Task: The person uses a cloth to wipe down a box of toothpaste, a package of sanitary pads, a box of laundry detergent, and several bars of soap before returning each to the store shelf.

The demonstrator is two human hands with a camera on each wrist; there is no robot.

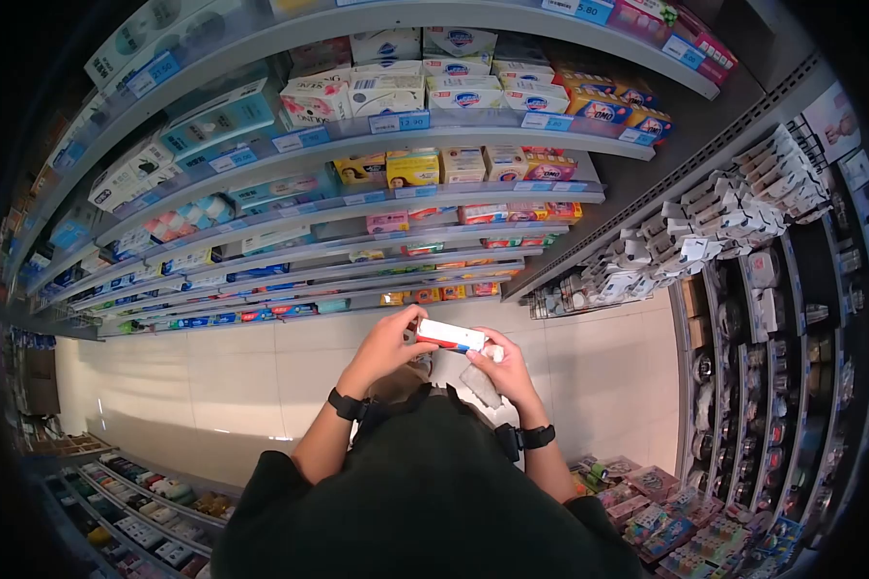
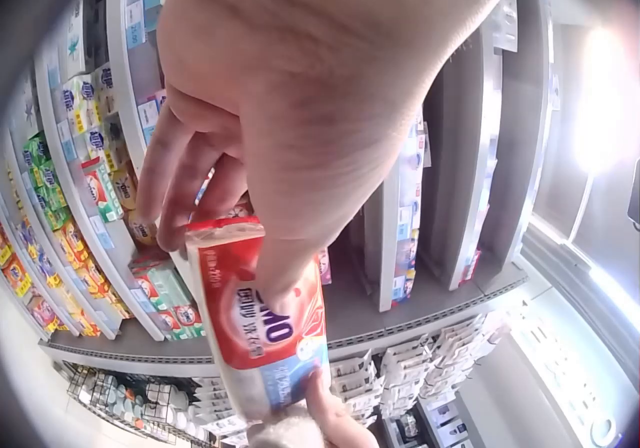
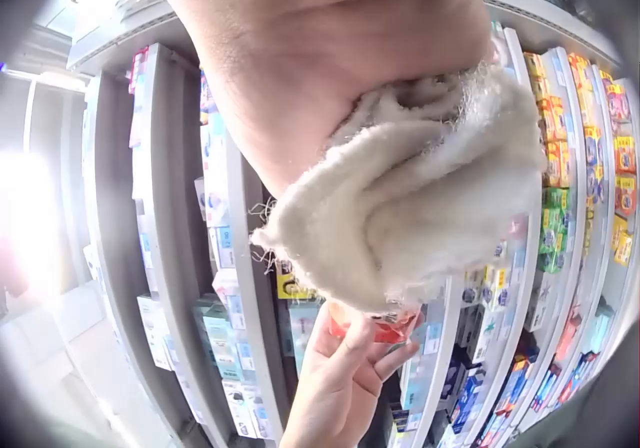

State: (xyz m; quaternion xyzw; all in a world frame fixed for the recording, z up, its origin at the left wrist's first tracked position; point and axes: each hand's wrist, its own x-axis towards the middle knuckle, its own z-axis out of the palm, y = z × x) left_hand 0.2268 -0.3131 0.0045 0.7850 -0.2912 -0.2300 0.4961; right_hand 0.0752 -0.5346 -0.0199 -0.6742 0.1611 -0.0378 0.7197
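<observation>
Both hands hold a red, white and blue wrapped packet of OMO laundry soap [image 1: 451, 335] in front of the body. The left hand [image 1: 381, 347] grips one end, its thumb across the red printed face in the left wrist view. At the packet's other end, the right hand [image 1: 508, 372] pinches the blue corner with its thumb. A greyish-white cloth [image 3: 420, 188] with frayed edges is bunched in the right hand and hangs below it. In the right wrist view this cloth hides the right fingers and much of the soap packet [image 3: 388, 328].
Shelves of boxed soaps [image 1: 463, 96] with blue price tags rise ahead. Hanging white packs [image 1: 686, 236] line a rack at the right, beside shelves of small goods [image 1: 763, 376]. Pale floor tiles [image 1: 232, 376] lie below; more stocked shelves [image 1: 145, 507] stand behind at left.
</observation>
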